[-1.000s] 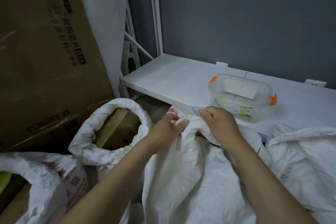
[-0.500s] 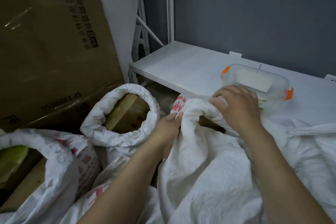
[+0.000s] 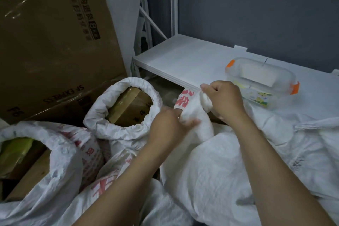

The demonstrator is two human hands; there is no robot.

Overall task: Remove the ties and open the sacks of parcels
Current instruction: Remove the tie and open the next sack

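Sack (image 3: 200, 163) lies in front of the person against the shelf (image 3: 183, 60), its mouth bunched between both hands: the left hand (image 3: 167, 127) pinches the fabric low, the right hand (image 3: 226, 100) is clenched round the twisted neck just above. No tie shows; it may be hidden in the folds. A hard pull could tear the woven cloth, or jerk the right hand back into the tub (image 3: 260, 82) just behind it. Two other sacks (image 3: 102, 126) to the left stand open already.
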